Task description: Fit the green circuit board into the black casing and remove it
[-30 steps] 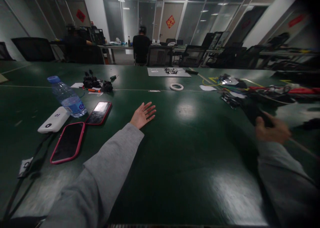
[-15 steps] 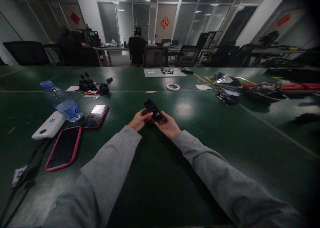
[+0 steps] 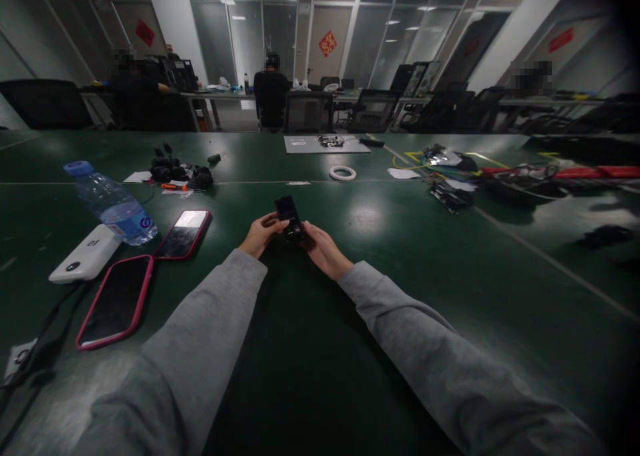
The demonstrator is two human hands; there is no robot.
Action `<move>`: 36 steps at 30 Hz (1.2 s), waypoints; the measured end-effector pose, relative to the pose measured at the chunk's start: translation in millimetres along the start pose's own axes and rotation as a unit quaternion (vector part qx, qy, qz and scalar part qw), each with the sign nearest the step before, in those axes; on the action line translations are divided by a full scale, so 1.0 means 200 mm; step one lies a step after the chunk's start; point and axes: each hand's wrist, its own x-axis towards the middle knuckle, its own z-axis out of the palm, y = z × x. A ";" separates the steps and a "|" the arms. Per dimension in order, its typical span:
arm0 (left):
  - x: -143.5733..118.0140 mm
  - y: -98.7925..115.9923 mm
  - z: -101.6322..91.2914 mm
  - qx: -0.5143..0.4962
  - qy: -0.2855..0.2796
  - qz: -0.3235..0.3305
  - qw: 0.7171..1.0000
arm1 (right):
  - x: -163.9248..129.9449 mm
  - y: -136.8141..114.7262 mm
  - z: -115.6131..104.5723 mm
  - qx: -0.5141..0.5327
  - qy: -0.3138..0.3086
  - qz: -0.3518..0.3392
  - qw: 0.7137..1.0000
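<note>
Over the middle of the green table (image 3: 380,323), a small black device (image 3: 288,211) is tilted between both hands, probably braced from two sides for steadiness; its details are too dim to tell. The left hand (image 3: 260,236) pinches its left edge, thumb in front; the right hand (image 3: 326,251) curls its fingers closely around the lower right. To the left, two phones (image 3: 116,303) lie near a bottle (image 3: 113,206), apart from the hands.

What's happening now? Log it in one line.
left hand: holds black device | right hand: holds black device | device place: over green table | beyond hands: white ring
</note>
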 end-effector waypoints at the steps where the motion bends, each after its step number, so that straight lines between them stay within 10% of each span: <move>1: 0.00 0.01 -0.01 0.010 -0.003 0.002 1.000 | 0.00 0.00 0.01 -0.029 0.000 -0.020 0.999; 36: 0.03 -0.01 -0.03 0.054 -0.025 0.020 0.998 | 0.10 -0.03 -0.04 -0.168 0.006 -0.095 0.981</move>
